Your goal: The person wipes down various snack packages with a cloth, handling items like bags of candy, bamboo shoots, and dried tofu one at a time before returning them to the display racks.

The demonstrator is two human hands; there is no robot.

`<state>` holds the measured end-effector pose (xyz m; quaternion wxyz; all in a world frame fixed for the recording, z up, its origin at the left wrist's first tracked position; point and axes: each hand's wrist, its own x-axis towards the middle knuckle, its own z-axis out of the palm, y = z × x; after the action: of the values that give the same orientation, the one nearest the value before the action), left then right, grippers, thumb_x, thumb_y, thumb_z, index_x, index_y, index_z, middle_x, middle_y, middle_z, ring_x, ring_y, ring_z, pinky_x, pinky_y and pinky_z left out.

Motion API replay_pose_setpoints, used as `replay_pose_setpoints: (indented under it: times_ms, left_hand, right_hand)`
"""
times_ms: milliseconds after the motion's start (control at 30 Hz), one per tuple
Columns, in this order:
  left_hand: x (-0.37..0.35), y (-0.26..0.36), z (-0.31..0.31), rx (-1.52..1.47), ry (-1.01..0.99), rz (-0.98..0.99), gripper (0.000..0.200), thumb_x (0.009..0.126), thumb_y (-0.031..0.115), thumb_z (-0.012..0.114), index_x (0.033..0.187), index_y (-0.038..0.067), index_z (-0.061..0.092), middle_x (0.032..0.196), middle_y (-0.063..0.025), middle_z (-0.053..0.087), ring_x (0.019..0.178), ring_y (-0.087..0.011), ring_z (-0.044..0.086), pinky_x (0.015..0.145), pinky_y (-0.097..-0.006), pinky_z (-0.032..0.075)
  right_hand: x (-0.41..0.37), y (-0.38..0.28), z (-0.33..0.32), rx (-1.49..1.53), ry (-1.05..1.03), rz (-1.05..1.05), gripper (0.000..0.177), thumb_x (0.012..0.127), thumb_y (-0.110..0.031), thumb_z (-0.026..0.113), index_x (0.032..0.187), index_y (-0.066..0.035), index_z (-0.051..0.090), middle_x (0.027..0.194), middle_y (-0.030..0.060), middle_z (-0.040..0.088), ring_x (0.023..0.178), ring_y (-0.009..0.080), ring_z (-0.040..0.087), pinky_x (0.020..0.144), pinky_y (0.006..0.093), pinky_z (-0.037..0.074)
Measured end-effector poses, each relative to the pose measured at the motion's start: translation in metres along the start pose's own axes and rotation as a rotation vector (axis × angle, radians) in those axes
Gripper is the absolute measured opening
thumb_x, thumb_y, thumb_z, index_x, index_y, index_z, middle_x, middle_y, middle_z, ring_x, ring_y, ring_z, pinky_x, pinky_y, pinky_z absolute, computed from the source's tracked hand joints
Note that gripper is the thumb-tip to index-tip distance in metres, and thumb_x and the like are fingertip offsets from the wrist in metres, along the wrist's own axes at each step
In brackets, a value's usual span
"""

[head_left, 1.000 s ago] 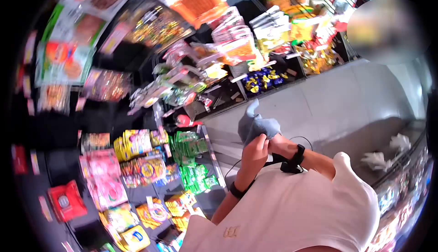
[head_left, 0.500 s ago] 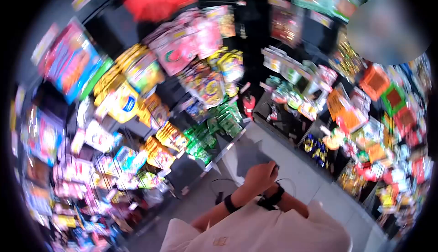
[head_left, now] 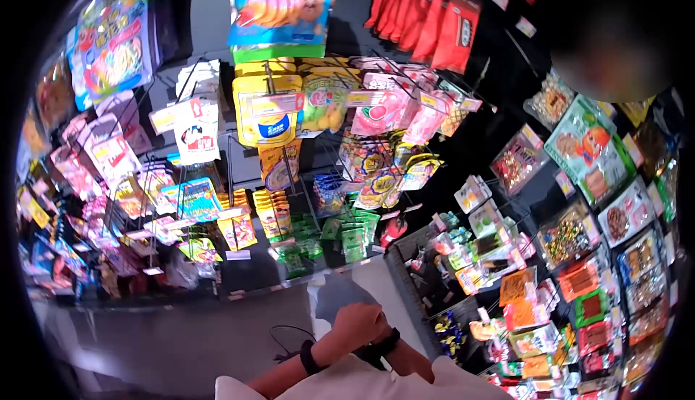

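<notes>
My left hand [head_left: 356,322] is closed, its fingers curled over at the front of my body. A black band circles its wrist [head_left: 310,356]. My right forearm [head_left: 410,364] comes in from the other side, with a black watch-like band [head_left: 386,343] on it. The two hands meet or overlap, and my right hand's fingers are hidden behind the left. Whatever the left fingers hold, if anything, does not show. A thin black cord [head_left: 291,333] loops beside the left wrist. Beyond the hands is a grey shape [head_left: 340,293] over the pale floor.
Hooks ahead carry yellow candy pouches [head_left: 266,110], pink pouches [head_left: 380,114] and red bags [head_left: 434,23]. Green packets [head_left: 355,237] hang low. On the right, a rack holds clear snack bags [head_left: 568,237] and a black bin [head_left: 416,262]. Grey floor [head_left: 181,342] lies below.
My view has turned and steadied, so the yellow and pink pouches stand nearer the centre. My joined hands appear lower and further left in view, still together.
</notes>
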<state>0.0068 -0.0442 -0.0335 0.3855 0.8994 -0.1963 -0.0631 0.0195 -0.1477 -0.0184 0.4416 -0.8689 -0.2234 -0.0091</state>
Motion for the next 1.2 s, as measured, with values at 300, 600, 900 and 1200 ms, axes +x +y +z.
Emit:
replay_pose_setpoints:
  times_ms: [300,600,900,1200]
  left_hand:
    - [0.034,0.041,0.049,-0.087,-0.146,0.083,0.027,0.081,0.028,0.054,0.074,0.004,0.064,0.071,-0.0196,0.064,0.066,-0.0410,0.062,0.059,-0.0512,0.050]
    - [0.036,0.027,0.040,-0.241,-0.291,0.093,0.024,0.083,0.028,0.053,0.080,0.008,0.065,0.073,-0.0175,0.065,0.071,-0.0404,0.062,0.065,-0.0503,0.050]
    - [0.057,-0.051,-0.087,0.004,0.061,0.116,0.022,0.087,0.031,0.056,0.086,0.009,0.058,0.073,-0.0146,0.064,0.067,-0.0374,0.063,0.057,-0.0488,0.049]
    - [0.147,-0.134,-0.285,-0.134,1.073,0.160,0.040,0.087,0.001,0.056,0.125,-0.001,0.044,0.104,-0.0215,0.058,0.090,-0.0339,0.059,0.076,-0.0384,0.049]
  right_hand:
    - [-0.006,0.017,-0.030,-0.086,-0.006,0.014,0.025,0.095,-0.020,0.051,0.117,-0.008,0.054,0.098,0.0047,0.058,0.095,0.0140,0.056,0.084,0.0261,0.046]
    - [0.026,0.017,-0.038,-0.053,-0.045,-0.105,0.026,0.096,-0.020,0.050,0.119,-0.008,0.054,0.100,0.0052,0.059,0.096,0.0140,0.056,0.085,0.0266,0.046]
    - [0.114,0.046,0.012,-0.534,-0.104,-0.431,0.033,0.096,-0.017,0.051,0.127,-0.006,0.052,0.115,0.0084,0.061,0.102,0.0144,0.059,0.091,0.0291,0.047]
    - [0.163,-0.037,0.028,-0.334,0.110,-0.259,0.016,0.079,-0.006,0.061,0.090,-0.014,0.068,0.090,0.0014,0.065,0.083,0.0207,0.063,0.080,0.0319,0.050]
